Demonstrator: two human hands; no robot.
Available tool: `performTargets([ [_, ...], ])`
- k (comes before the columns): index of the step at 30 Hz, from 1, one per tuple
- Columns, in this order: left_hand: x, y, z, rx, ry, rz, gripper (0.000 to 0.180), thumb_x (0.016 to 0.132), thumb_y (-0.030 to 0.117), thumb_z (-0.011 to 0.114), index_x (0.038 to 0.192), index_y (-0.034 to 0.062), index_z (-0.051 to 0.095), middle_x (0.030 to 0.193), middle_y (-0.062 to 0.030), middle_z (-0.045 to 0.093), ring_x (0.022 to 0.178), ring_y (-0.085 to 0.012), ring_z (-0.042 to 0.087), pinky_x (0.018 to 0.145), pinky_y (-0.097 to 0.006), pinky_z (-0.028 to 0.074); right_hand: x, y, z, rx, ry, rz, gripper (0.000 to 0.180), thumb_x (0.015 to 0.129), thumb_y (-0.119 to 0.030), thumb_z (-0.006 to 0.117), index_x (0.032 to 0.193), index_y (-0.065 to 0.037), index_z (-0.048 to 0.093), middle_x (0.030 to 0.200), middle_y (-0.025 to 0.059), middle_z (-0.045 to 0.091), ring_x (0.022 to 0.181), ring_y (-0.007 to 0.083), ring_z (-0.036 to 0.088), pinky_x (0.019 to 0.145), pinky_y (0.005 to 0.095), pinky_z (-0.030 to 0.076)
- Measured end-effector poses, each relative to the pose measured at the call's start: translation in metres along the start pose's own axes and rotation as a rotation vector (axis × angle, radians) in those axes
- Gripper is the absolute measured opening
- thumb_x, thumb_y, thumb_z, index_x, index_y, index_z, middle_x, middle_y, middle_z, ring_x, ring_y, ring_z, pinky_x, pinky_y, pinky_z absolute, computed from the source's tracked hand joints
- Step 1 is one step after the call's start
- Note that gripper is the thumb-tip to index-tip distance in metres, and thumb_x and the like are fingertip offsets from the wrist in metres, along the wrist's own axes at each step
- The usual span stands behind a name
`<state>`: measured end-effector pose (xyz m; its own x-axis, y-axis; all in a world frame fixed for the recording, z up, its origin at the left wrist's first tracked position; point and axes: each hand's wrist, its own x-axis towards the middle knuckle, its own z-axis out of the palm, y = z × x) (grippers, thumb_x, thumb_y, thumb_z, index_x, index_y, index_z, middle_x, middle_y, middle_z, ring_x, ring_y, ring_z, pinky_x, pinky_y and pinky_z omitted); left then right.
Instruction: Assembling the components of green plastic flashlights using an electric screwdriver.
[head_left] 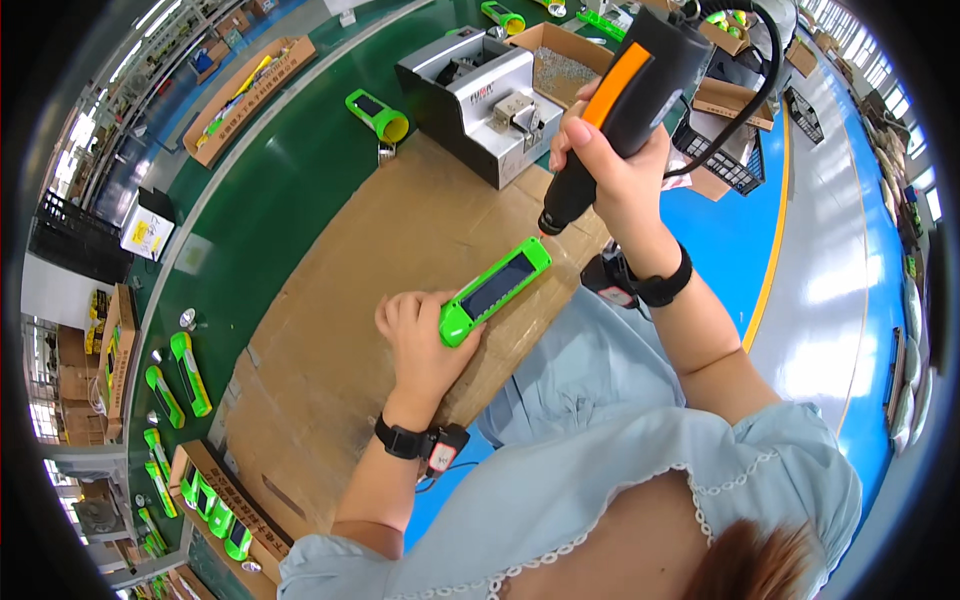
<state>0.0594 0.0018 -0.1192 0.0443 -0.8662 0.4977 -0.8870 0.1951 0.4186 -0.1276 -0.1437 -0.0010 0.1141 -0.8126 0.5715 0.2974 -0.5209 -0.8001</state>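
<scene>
My left hand is closed around the lower end of a bright green solar flashlight body, a long piece with a dark panel in its face. It lies slanted over the brown cardboard, near the edge closest to me. Above it, my right hand grips a black and orange electric screwdriver, held upright at a tilt. The screwdriver's tip is at the far end of the green piece, close to its corner; whether it touches a screw is too small to tell.
A grey and black screw feeder stands at the back, beside a cardboard box of screws. A green flashlight lies left of the feeder. More green flashlights lie along the left, and a cardboard box holds several. The screwdriver's black cable loops rightward.
</scene>
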Motion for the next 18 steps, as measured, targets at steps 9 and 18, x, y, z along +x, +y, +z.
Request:
performTargets([
  [9, 0.0, 0.002, -0.001, 0.015, 0.016, 0.019, 0.046, 0.057, 0.021, 0.082, 0.097, 0.011, 0.062, 0.095, -0.0075, 0.053, 0.098, -0.0297, 0.047, 0.093, -0.045, 0.03, 0.002, 0.014, 0.003, 0.119, 0.061, 0.016, 0.031, 0.072, -0.013, 0.08, 0.087, -0.001, 0.056, 0.072, 0.0033, 0.061, 0.056, 0.0092, 0.059, 0.051, 0.0226, 0.049],
  [18, 0.0, 0.002, 0.0, 0.003, 0.018, 0.002, 0.044, 0.059, 0.019, 0.082, 0.098, 0.0105, 0.062, 0.094, -0.0073, 0.053, 0.096, -0.0294, 0.047, 0.093, -0.044, 0.031, 0.004, 0.018, 0.002, 0.033, 0.028, 0.012, 0.034, 0.072, -0.016, 0.081, 0.089, -0.003, 0.055, 0.071, 0.0025, 0.061, 0.057, 0.0081, 0.058, 0.052, 0.022, 0.048],
])
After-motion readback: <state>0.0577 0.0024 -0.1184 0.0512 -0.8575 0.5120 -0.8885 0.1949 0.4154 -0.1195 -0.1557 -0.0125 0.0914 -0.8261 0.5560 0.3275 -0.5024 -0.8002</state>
